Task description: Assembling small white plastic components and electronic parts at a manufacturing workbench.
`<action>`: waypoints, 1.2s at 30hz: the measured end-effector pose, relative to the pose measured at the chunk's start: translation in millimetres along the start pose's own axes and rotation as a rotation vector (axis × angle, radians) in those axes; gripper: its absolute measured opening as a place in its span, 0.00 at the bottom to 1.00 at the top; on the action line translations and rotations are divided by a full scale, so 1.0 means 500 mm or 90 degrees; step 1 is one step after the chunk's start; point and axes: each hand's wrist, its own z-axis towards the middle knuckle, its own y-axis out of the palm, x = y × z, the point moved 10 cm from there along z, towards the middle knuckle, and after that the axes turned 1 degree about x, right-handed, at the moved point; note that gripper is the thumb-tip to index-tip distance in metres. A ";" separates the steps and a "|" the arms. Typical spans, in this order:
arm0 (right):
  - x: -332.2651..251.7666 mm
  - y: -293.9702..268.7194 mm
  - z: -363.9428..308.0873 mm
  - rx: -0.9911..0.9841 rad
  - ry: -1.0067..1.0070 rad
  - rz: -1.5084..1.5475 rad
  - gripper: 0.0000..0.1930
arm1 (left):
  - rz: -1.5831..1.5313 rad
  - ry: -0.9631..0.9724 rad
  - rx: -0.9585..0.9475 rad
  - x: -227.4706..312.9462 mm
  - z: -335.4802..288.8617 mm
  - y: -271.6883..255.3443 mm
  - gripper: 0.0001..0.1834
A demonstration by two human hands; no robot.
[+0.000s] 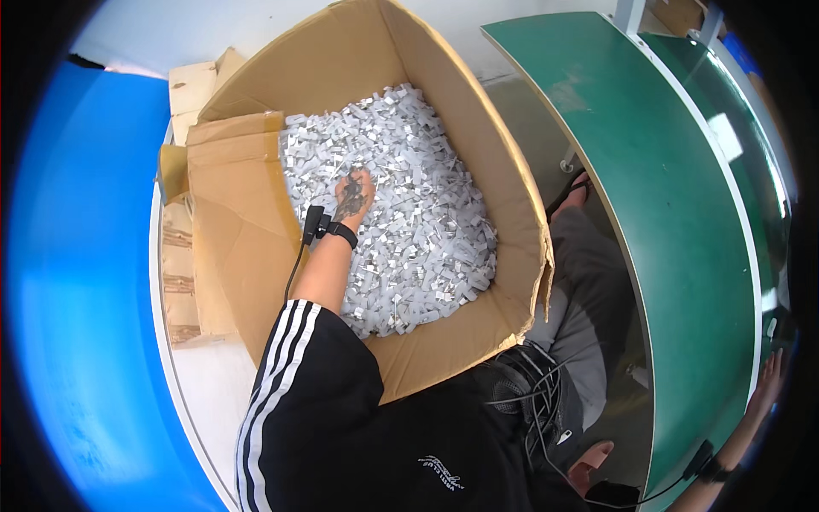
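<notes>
A large open cardboard box (503,196) holds a deep heap of small whitish plastic pieces with shiny metal bits (426,222). My left hand (356,191), with a dark mark on its back, reaches into the heap near its middle. Its fingers curl downward among the pieces, so the tips and whatever they grip are hidden. At the far right, my right hand (765,386) lies beside the outer edge of the green tabletop (682,213). Its fingers are stretched out, and nothing shows in them.
A folded cardboard flap (239,188) hangs on the box's left side, near wooden boards (181,282). Left of these stands a bright blue surface (94,282). Tangled black cables (542,392) lie at my lap, and a cabled device (313,225) sits on my left wrist.
</notes>
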 end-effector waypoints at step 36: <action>-0.223 0.769 -0.823 -0.640 0.109 0.372 0.05 | -1.448 0.543 -0.568 0.498 -0.064 -1.044 0.20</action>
